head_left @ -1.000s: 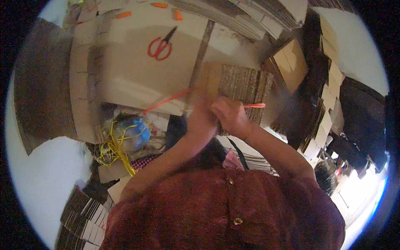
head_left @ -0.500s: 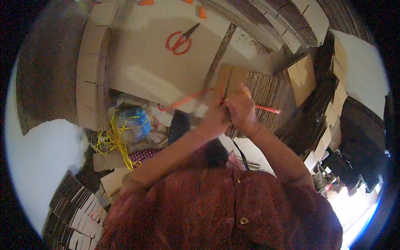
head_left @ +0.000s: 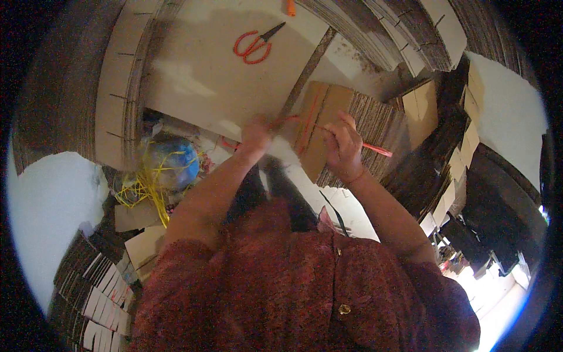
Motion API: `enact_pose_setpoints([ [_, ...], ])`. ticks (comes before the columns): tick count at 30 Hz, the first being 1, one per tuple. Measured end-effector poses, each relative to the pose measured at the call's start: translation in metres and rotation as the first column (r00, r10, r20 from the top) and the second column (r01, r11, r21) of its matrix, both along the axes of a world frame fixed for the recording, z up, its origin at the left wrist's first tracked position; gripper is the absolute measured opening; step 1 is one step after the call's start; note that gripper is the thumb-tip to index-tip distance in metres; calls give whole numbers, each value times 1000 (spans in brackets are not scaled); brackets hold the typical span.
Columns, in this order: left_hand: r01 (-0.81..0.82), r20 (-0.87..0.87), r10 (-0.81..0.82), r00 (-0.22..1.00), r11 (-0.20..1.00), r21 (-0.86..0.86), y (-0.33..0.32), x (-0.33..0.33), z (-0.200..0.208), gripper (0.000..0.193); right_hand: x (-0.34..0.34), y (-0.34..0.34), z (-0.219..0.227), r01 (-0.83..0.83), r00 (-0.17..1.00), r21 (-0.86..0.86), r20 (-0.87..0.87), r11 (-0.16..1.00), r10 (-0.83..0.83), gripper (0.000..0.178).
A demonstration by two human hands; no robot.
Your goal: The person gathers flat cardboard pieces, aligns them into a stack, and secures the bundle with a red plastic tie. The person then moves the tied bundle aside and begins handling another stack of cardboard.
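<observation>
L hand (head_left: 255,139), blurred, is closed on the red twine (head_left: 377,150) just left of the cardboard bundle (head_left: 335,104); exact finger positions can't tell b/c of blur. R hand (head_left: 345,144) is over the bundle's near part, fingers curled in narrow w/ twine pinched; a short red end pokes out to its right. Bundle = stacked pcs, edges showing on the right, tan face on the left w/ red twine lying across it; sits right of ctr. Far side, the red-handled scissors (head_left: 252,48) lie on the pale counter (head_left: 199,64), blades pointing far-right, & a small orange pc (head_left: 291,7) is farther back. Left & near: blue ball (head_left: 180,163) w/ yellow string (head_left: 146,190) tangled on/beside it. Tall cardboard stack (head_left: 114,100) far left; more stacked cardboard (head_left: 404,38) far right. Dk red shirt (head_left: 281,281) nearest.
</observation>
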State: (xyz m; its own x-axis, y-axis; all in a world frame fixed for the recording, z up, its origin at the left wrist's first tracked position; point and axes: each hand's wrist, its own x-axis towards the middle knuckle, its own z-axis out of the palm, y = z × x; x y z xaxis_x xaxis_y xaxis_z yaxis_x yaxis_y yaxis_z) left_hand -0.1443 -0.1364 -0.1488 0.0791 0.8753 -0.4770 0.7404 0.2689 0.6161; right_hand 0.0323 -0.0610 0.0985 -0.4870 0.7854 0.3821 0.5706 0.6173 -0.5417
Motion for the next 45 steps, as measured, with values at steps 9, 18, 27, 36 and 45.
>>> enact_pose_setpoints([
  [9,78,326,35,945,941,-330,68,21,88,19,13,-9,-28,126,991,-126,-32,984,-131,15],
  [18,-60,598,286,749,928,-369,77,55,159,15,14,-2,-11,270,847,-451,532,850,13,23],
  [27,-288,477,453,753,879,-379,90,72,164,21,29,-14,-54,110,994,-161,42,981,-105,29],
  [36,-223,383,325,865,931,-288,88,66,111,21,20,-5,-41,205,971,-135,-98,969,-219,25],
  [45,81,355,-86,931,996,29,87,58,135,18,18,-14,-58,243,969,-343,118,907,-215,33],
])
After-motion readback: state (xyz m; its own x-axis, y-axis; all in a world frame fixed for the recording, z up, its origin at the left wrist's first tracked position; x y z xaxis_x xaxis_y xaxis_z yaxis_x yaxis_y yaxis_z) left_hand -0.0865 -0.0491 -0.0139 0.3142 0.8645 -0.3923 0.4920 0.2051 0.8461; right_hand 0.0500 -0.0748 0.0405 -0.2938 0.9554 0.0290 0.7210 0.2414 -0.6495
